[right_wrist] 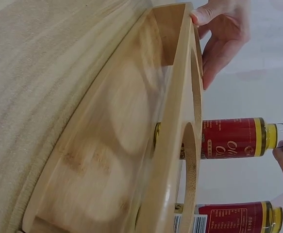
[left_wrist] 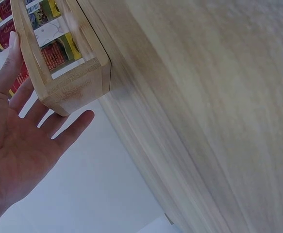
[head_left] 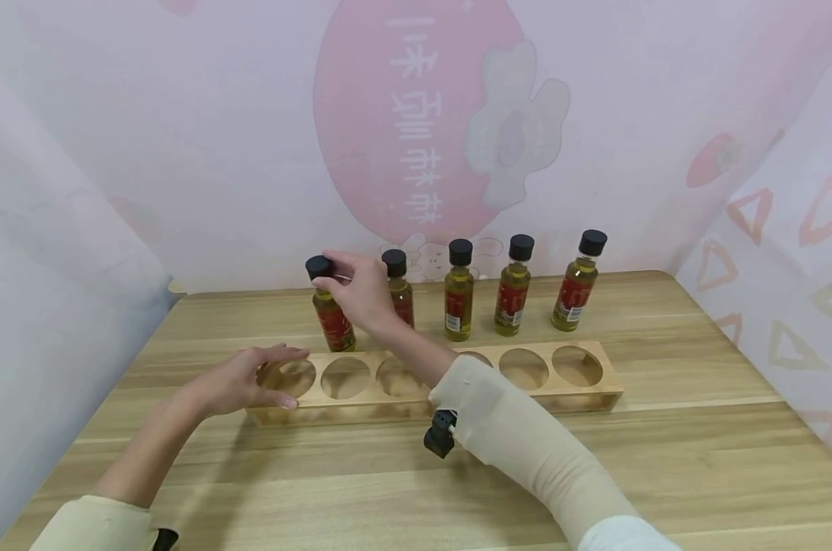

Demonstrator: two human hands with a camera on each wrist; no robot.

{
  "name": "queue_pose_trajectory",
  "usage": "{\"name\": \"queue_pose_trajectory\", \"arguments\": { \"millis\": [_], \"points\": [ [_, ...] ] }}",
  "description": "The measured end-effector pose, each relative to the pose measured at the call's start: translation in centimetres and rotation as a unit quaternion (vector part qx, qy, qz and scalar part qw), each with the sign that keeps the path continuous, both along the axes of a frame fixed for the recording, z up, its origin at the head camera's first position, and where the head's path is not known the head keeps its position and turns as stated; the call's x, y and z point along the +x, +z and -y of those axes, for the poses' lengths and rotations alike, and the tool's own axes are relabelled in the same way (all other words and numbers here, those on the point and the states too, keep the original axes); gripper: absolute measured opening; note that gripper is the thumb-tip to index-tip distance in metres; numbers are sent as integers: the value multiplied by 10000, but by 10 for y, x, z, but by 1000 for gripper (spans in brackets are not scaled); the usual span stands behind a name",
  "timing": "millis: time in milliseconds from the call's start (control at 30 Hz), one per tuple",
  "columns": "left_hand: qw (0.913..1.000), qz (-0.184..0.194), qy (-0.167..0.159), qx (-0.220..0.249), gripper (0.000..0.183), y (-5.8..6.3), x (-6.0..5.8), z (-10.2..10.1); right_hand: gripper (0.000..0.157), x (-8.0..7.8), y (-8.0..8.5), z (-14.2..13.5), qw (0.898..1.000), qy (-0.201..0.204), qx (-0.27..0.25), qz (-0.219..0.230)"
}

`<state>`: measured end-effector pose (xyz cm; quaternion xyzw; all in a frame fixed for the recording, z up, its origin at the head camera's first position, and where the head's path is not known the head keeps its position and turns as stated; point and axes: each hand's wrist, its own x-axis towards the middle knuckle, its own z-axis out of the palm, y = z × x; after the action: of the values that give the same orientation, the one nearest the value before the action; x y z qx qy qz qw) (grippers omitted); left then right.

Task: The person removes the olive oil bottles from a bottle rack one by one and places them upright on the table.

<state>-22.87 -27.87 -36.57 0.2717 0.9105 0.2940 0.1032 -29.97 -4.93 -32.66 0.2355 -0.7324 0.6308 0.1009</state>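
A long wooden rack [head_left: 611,383] with a row of round holes lies on the table. My left hand [head_left: 239,376] holds its left end, thumb on the near edge and fingers at the far edge; the left wrist view shows fingers [left_wrist: 76,130] spread around that end. Just behind the rack, the leftmost olive oil bottle [head_left: 334,325] stands slightly tilted, with a black cap and red label. My right hand [head_left: 363,291] pinches its cap between thumb and fingers. In the right wrist view, that bottle [right_wrist: 233,138] shows beyond the rack's holes, fingertips at its cap.
Another bottle [head_left: 400,295] is partly hidden behind my right hand. Three more bottles [head_left: 459,302] stand in a row to the right, behind the rack. A printed cloth [head_left: 250,153] hangs behind the wooden table [head_left: 691,451]. My right forearm crosses above the rack.
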Motion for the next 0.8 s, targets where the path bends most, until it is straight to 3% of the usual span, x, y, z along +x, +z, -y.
{"name": "queue_pose_trajectory", "arguments": {
  "millis": [167, 400, 600, 800],
  "points": [
    [10000, 34, -3, -7, 79, 0, 0, -1, 49, -1, 0, -1, 9998, -52, 179, -78],
    [10000, 85, 25, 7, 79, 1, 0, -1, 60, 1, 1, -6, 9981, 186, 584, -37],
    [9999, 99, 6, -27, 78, 1, 0, 0, 76, 9, 1, -18, 9880, 290, 1509, -179],
    [10000, 58, -3, -8, 77, 1, 1, 0, 74, 22, 3, -31, 9794, 279, 1878, -691]
  ]
}}
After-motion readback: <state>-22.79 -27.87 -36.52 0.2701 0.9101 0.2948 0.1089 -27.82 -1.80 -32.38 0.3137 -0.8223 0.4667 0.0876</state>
